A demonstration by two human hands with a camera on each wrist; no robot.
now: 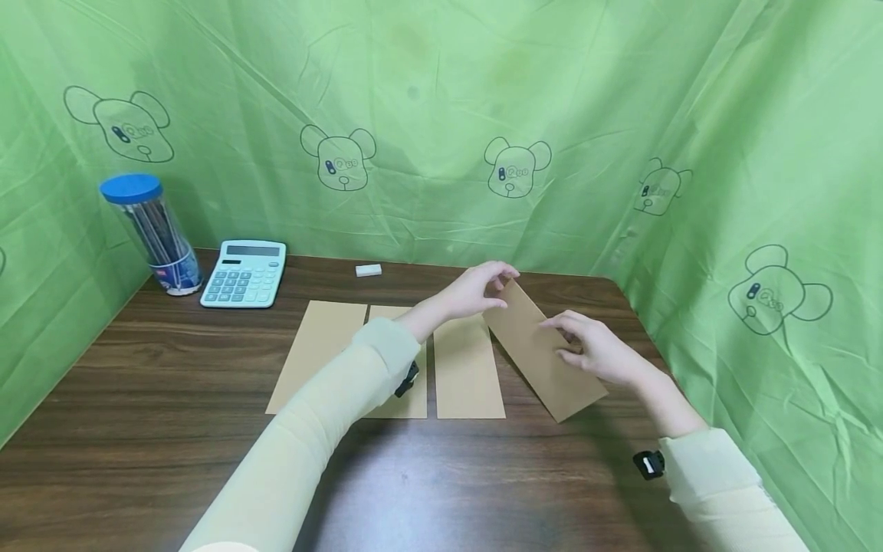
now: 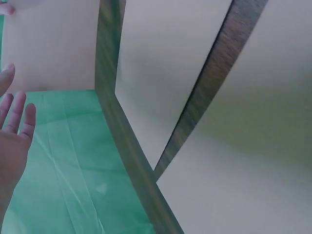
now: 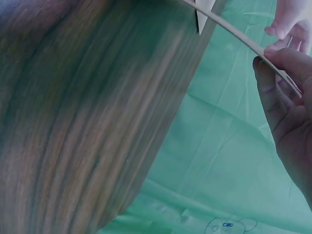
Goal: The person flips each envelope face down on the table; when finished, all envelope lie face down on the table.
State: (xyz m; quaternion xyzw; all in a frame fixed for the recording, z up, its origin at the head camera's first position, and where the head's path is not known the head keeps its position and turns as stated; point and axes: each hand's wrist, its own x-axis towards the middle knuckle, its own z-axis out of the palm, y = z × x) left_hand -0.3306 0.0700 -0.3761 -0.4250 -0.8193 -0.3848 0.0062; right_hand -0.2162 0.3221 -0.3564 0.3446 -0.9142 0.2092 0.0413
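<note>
A brown kraft-paper rectangle [image 1: 534,349] is tilted up off the table, its near corner toward the table. My right hand [image 3: 292,112] pinches it by a long edge, thumb on one face and fingers on the other. My left hand [image 1: 476,290] is at its far upper corner. In the left wrist view the fingers of that left hand [image 2: 14,139] are spread, close by the raised sheet [image 2: 51,46]. Three matching rectangles lie flat in a row: one at left [image 1: 313,345], one in the middle [image 1: 396,402] partly hidden by my left arm, one at right [image 1: 469,368].
A blue calculator [image 1: 244,274] stands at the back left, beside a clear tube of pencils [image 1: 155,234] with a blue lid. Behind the row lies a small white eraser [image 1: 369,270]. Green curtain [image 1: 428,92] encloses the back and sides of the dark wooden table [image 1: 441,483].
</note>
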